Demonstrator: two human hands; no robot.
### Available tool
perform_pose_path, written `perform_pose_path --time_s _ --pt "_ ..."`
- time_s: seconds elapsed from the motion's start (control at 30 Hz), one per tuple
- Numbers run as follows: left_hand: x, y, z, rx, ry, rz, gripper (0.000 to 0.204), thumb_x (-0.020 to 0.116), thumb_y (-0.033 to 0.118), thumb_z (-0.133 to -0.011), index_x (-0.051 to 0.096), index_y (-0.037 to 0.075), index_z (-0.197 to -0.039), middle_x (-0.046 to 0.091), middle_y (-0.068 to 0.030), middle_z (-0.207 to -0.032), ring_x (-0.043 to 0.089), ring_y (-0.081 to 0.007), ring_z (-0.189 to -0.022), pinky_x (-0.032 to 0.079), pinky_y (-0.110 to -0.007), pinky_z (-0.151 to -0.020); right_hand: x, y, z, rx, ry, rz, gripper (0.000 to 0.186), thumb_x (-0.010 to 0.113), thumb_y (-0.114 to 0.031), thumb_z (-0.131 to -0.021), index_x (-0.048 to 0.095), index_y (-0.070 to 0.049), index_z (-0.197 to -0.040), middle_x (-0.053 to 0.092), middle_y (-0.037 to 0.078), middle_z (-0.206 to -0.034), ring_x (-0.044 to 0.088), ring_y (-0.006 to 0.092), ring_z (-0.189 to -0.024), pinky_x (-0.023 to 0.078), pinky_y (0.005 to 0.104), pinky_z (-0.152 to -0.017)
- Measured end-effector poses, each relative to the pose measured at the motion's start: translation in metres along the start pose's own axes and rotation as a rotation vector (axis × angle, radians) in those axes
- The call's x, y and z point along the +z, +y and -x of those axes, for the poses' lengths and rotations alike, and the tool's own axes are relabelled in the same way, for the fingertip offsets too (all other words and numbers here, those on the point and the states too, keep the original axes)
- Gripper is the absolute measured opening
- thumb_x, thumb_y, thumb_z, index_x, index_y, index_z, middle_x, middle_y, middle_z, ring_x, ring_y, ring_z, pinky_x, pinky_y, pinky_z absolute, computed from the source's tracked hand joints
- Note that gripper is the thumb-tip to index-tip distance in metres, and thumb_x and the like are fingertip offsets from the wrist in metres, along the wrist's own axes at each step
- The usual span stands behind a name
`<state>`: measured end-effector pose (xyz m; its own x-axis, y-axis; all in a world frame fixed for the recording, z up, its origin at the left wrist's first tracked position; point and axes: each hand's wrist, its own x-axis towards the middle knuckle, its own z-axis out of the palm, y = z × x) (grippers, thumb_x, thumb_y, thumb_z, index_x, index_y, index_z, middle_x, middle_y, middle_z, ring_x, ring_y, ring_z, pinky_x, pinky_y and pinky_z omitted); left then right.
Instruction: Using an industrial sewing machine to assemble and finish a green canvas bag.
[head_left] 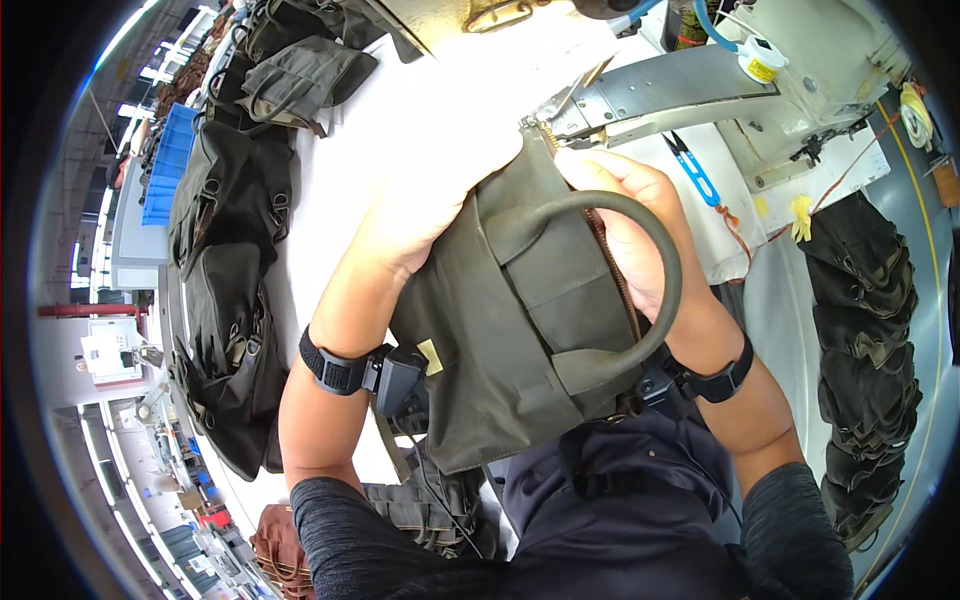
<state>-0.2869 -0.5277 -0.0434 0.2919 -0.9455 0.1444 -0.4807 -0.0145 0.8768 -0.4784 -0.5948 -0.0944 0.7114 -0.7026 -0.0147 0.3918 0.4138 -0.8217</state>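
Observation:
A dark olive handbag (520, 290) lies tilted between my forearms, its far end up at the sewing machine's (670, 88) narrow arm. My left hand (445, 185) holds the bag's far left edge; strong light washes out its fingers. My right hand (635, 215) grips the far right side beside the brown zipper (615, 272), with the thumb side toward the machine. The bag's rounded handle (672, 270) arches over that hand's palm. A small pale yellow tag (430, 356) shows on the bag's left side. Where the bag meets the needle area, glare hides detail.
Blue-handled thread snips (698, 175) lie right of the machine arm. Several dark bags (235, 330) line the table's left side, near a blue crate (170, 165). A stack of dark pieces (865, 370) hangs at the right. A reddish-brown bag (280, 550) sits lower left.

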Motion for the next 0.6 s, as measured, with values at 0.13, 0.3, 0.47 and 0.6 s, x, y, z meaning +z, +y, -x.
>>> perform_pose_path --time_s 0.13,0.3,0.47,0.6 --pt "0.003 -0.013 0.0 -0.026 0.014 0.31 0.02 0.071 0.009 -0.095 0.074 0.001 -0.112 0.074 -0.007 -0.11 0.068 -0.015 -0.1 0.053 -0.029 -0.092 -0.002 -0.001 -0.005 -0.062 0.018 0.158 0.02 0.06 -0.013 -0.105 0.068 0.005 -0.101 0.064 -0.002 -0.089 0.053 0.0029 -0.081 0.047 0.0209 -0.071" --pt "0.006 -0.008 0.0 -0.145 0.067 0.577 0.028 0.074 -0.008 -0.085 0.067 0.0 -0.11 0.071 -0.0067 -0.103 0.07 -0.0171 -0.094 0.059 -0.031 -0.087 -0.013 -0.003 -0.01 0.032 -0.078 0.147 0.021 0.063 -0.014 -0.104 0.069 0.007 -0.106 0.068 0.0 -0.091 0.056 0.0033 -0.081 0.048 0.0208 -0.072" --pt "0.008 0.006 -0.003 -0.125 0.174 0.506 0.029 0.073 -0.01 -0.085 0.066 -0.003 -0.112 0.073 -0.0125 -0.103 0.073 -0.021 -0.091 0.062 -0.033 -0.083 -0.018 0.003 -0.013 -0.121 -0.062 0.271 0.016 0.065 -0.008 -0.101 0.069 0.007 -0.107 0.069 0.0 -0.091 0.057 0.0021 -0.082 0.049 0.0202 -0.072" --pt "0.003 0.006 -0.002 -0.122 0.096 0.75 0.028 0.073 -0.01 -0.084 0.066 -0.003 -0.11 0.073 -0.0131 -0.103 0.074 -0.0217 -0.091 0.063 -0.033 -0.084 -0.021 0.012 -0.02 -0.127 -0.13 0.198 0.014 0.066 -0.006 -0.1 0.069 0.007 -0.106 0.07 0.0 -0.093 0.058 0.0017 -0.083 0.048 0.0194 -0.072"
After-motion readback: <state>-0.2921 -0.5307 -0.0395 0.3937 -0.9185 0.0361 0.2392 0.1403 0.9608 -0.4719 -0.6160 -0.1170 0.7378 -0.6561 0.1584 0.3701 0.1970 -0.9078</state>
